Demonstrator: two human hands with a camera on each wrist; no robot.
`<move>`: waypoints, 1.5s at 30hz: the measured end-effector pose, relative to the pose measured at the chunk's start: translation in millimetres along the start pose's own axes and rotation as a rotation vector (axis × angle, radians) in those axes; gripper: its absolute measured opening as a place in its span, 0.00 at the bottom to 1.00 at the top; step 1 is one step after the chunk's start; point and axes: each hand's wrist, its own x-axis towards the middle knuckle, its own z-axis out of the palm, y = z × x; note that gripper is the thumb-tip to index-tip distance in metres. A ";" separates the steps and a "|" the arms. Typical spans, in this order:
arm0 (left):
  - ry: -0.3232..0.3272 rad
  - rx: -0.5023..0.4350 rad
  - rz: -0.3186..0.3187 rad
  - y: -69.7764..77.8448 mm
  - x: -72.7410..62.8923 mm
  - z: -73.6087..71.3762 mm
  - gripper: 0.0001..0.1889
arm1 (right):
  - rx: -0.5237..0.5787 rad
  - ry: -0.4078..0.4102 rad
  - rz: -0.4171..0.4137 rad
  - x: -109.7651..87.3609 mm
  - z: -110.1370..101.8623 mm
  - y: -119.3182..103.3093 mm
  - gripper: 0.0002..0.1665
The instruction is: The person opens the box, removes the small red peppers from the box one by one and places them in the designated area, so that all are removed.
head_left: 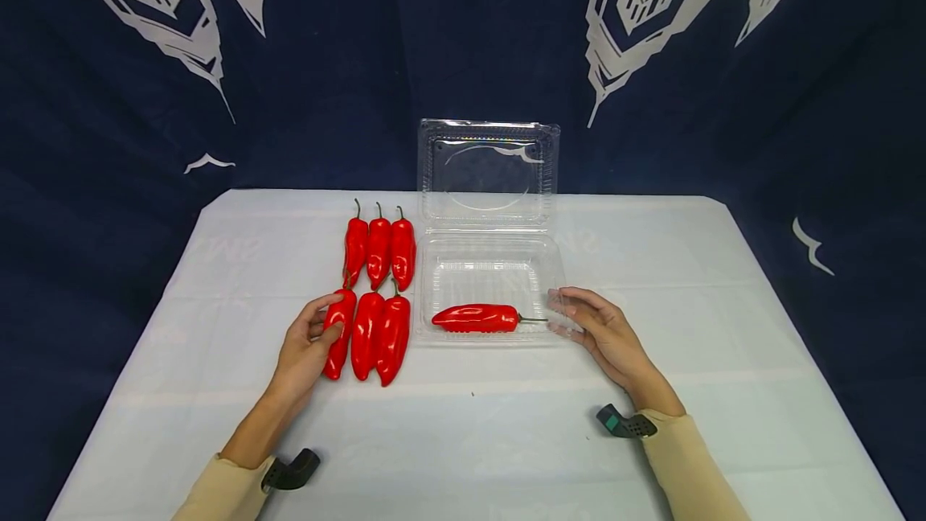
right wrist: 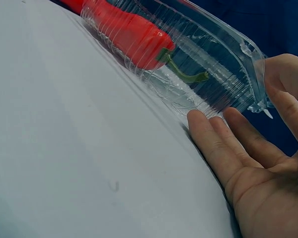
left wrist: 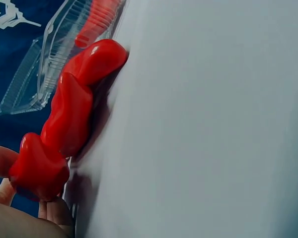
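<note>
My left hand [head_left: 307, 342] grips a red chili pepper [head_left: 338, 344], thumb on one side and fingers on the other, at the left end of the front row. In the left wrist view that pepper [left wrist: 39, 171] shows blunt end first, beside two others. A clear plastic clamshell container [head_left: 492, 276] stands right of the peppers with its lid raised. One red pepper [head_left: 473, 317] lies crosswise near its front wall, green stem pointing right. My right hand [head_left: 604, 336] holds the container's right front corner, thumb at the rim and fingertips against the side wall [right wrist: 208, 94].
Two more peppers [head_left: 367, 336] complete the front row, and three [head_left: 379, 252] lie behind, stems away from me. The raised lid [head_left: 488, 171] stands at the white table's [head_left: 651, 264] back edge. Behind hangs a dark blue patterned cloth [head_left: 434, 63].
</note>
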 end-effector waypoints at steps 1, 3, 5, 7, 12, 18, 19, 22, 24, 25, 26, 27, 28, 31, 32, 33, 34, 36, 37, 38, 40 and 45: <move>0.000 0.005 0.003 -0.1 0.1 -0.4 0.24 | 0.001 -0.001 0.000 0.1 0.2 -0.1 0.23; -0.004 0.013 0.007 -0.2 0.4 -1.4 0.24 | 0.000 -0.001 0.000 0.1 0.4 -0.4 0.23; -0.012 0.016 0.005 -0.9 1.2 -2.1 0.24 | 0.000 0.000 -0.001 0.1 0.3 -0.6 0.23; -0.024 0.017 0.003 -1.3 1.9 -3.0 0.24 | -0.002 0.001 -0.001 0.0 0.0 -0.5 0.23; -0.037 0.023 -0.005 -3.0 2.9 -3.7 0.25 | -0.001 0.004 -0.001 -0.3 -0.7 -0.1 0.23; -0.053 0.043 -0.005 -2.5 1.7 -4.8 0.25 | 0.001 -0.003 -0.003 -0.2 -0.3 0.2 0.23; -0.055 0.047 -0.006 -2.5 1.5 -4.9 0.25 | 0.001 -0.005 -0.004 -0.2 -0.2 0.2 0.23; -0.057 0.051 -0.002 -2.7 1.3 -5.3 0.26 | 0.001 -0.009 -0.007 -0.1 0.0 0.0 0.23; -0.057 0.049 0.003 -2.7 1.7 -5.4 0.26 | 0.002 -0.010 -0.007 0.0 0.0 -0.1 0.23; -0.058 0.049 0.007 -2.8 1.9 -5.3 0.25 | 0.002 -0.009 -0.008 -0.1 0.0 -0.1 0.23; -0.058 0.051 0.010 -2.8 2.1 -5.3 0.25 | 0.002 -0.010 -0.008 -0.1 -0.1 -0.1 0.23; -0.059 0.052 0.014 -2.7 2.4 -5.2 0.25 | 0.003 -0.010 -0.008 -0.2 -0.1 0.0 0.23; -0.061 0.054 0.017 -2.7 2.5 -5.0 0.25 | 0.002 -0.009 -0.009 -0.2 -0.2 0.1 0.23; -0.060 0.068 0.023 -2.3 2.4 -4.8 0.25 | 0.002 -0.009 -0.010 -0.3 -0.3 0.4 0.23; -0.059 0.072 0.024 -2.2 2.3 -4.8 0.25 | 0.003 -0.009 -0.010 -0.4 -0.3 0.5 0.23; -0.057 0.074 0.023 -2.0 2.2 -4.9 0.25 | 0.004 -0.009 -0.010 -0.5 -0.3 0.5 0.23; -0.053 0.078 0.021 -1.9 2.2 -5.2 0.25 | 0.004 -0.009 -0.010 -0.5 -0.3 0.5 0.23; -0.046 0.081 0.015 -1.1 2.5 -6.0 0.25 | 0.005 -0.010 -0.011 -0.6 -0.1 0.4 0.23; -0.042 0.083 0.015 -0.6 2.7 -6.5 0.25 | 0.006 -0.010 -0.011 -0.6 0.0 0.3 0.23; -0.038 0.085 0.015 0.0 2.8 -7.0 0.25 | 0.006 -0.011 -0.011 -0.5 0.0 0.2 0.23; -0.028 0.093 0.016 1.5 3.2 -8.3 0.25 | 0.005 -0.012 -0.012 -0.4 0.1 0.0 0.23; -0.013 0.120 0.020 5.6 3.3 -10.9 0.25 | 0.006 -0.012 -0.009 0.3 0.4 -0.5 0.23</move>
